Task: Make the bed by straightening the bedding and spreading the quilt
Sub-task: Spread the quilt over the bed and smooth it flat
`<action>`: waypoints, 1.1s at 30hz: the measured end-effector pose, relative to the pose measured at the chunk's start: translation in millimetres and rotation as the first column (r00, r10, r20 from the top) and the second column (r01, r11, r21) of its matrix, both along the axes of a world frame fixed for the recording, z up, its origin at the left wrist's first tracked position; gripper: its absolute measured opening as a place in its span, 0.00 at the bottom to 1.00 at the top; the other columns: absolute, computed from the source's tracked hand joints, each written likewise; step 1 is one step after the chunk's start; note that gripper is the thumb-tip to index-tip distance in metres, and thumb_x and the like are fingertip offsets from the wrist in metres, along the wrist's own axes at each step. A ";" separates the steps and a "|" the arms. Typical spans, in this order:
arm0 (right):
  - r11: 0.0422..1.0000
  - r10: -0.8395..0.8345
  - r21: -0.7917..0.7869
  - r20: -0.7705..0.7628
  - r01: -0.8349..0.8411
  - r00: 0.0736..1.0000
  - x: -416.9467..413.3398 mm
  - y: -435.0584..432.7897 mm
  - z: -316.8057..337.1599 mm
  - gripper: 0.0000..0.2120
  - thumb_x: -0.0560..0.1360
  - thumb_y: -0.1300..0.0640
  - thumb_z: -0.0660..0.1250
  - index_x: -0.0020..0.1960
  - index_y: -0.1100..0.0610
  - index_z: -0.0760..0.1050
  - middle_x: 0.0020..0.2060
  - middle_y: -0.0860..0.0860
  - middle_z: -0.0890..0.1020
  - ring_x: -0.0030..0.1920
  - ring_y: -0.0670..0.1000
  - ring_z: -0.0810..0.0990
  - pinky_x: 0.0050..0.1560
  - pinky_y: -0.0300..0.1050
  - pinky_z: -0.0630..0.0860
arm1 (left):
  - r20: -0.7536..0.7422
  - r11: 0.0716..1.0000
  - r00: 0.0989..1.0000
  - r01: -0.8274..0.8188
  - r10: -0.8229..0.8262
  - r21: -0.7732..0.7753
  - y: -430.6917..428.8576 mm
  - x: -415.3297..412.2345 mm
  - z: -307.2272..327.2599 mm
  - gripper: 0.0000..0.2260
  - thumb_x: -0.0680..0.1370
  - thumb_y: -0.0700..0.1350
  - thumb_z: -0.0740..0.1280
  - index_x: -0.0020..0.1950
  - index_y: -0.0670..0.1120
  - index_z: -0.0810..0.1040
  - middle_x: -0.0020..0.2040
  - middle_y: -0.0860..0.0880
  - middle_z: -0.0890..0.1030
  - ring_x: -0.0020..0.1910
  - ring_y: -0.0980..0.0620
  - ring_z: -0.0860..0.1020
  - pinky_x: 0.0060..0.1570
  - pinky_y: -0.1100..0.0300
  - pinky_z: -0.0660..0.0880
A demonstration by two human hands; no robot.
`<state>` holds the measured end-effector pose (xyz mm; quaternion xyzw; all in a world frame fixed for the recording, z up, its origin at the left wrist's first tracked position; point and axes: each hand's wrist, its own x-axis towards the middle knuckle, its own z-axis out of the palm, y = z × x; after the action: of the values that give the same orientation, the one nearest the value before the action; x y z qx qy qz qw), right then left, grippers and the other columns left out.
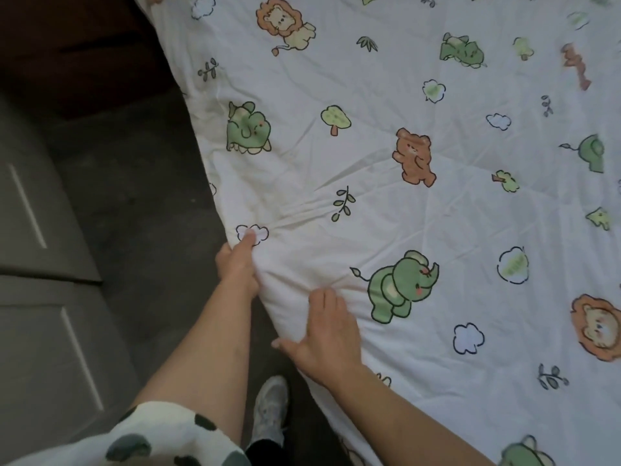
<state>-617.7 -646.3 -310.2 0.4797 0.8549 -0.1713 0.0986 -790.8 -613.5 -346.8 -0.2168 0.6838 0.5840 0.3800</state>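
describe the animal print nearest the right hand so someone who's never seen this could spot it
The white quilt printed with cartoon animals fills most of the view. At its near edge the right hand lies flat on the cloth. Just right of it is a green elephant with a pink cheek, trunk up; its neighbours are a brown bear and an orange-maned lion.

No writing, label, brand, number or sign can be read anywhere in the view. The white quilt [437, 213], which fills the right and upper part of the frame, bears only printed cartoon pictures of animals, trees, clouds and leaves, and none of them carries any lettering.
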 end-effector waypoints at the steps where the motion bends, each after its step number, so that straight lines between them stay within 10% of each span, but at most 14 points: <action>1: 1.000 -0.025 -0.006 0.029 0.025 0.999 -5.6 -10.8 5.6 0.41 0.52 0.26 0.67 0.52 0.55 0.68 0.46 0.51 0.72 0.44 0.55 0.72 0.38 0.51 0.74 | -0.014 1.000 1.000 0.001 -0.001 0.005 -4.6 -2.4 7.8 0.08 0.73 0.42 0.73 0.50 0.44 0.77 0.41 0.49 0.80 0.36 0.54 0.78 0.36 0.62 0.76; 8: 0.999 0.040 -0.029 0.124 -0.037 0.991 -20.9 -37.2 14.7 0.51 0.48 0.52 0.79 0.66 0.54 0.60 0.48 0.55 0.72 0.41 0.56 0.73 0.30 0.47 0.69 | -0.167 0.997 0.985 0.036 -0.046 -0.062 -17.7 -14.8 43.9 0.07 0.72 0.41 0.72 0.45 0.44 0.74 0.45 0.46 0.80 0.41 0.48 0.78 0.42 0.60 0.73; 13: 0.973 0.160 -0.165 -0.031 -0.163 0.987 -26.0 -34.6 30.1 0.31 0.68 0.65 0.66 0.67 0.56 0.58 0.54 0.54 0.70 0.50 0.58 0.75 0.39 0.48 0.65 | -0.300 0.991 0.951 0.043 -0.078 -0.124 -33.4 -28.6 50.4 0.10 0.74 0.43 0.71 0.50 0.43 0.73 0.46 0.46 0.78 0.41 0.50 0.77 0.42 0.61 0.72; 27: 0.823 0.275 -0.473 -0.150 -0.313 0.950 -43.7 -49.6 17.2 0.28 0.72 0.58 0.65 0.68 0.56 0.57 0.57 0.57 0.70 0.52 0.63 0.75 0.46 0.51 0.70 | -0.307 0.944 0.932 0.089 -0.191 -0.317 -84.7 -57.8 9.6 0.13 0.74 0.45 0.71 0.54 0.43 0.72 0.50 0.46 0.77 0.45 0.48 0.77 0.46 0.60 0.72; 33: 0.904 0.292 -0.294 -0.109 -0.311 0.950 -31.1 -11.0 14.4 0.19 0.77 0.56 0.59 0.67 0.57 0.65 0.60 0.56 0.72 0.57 0.60 0.73 0.53 0.55 0.74 | -0.215 0.875 0.864 0.388 -0.455 -0.290 -64.1 -28.3 -3.6 0.33 0.77 0.49 0.68 0.77 0.45 0.56 0.77 0.45 0.59 0.74 0.46 0.61 0.72 0.51 0.61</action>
<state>-648.9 -657.2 -295.8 0.3148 0.8842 -0.3001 0.1707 -819.1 -677.7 -350.4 -0.0213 0.8255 0.4246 0.3711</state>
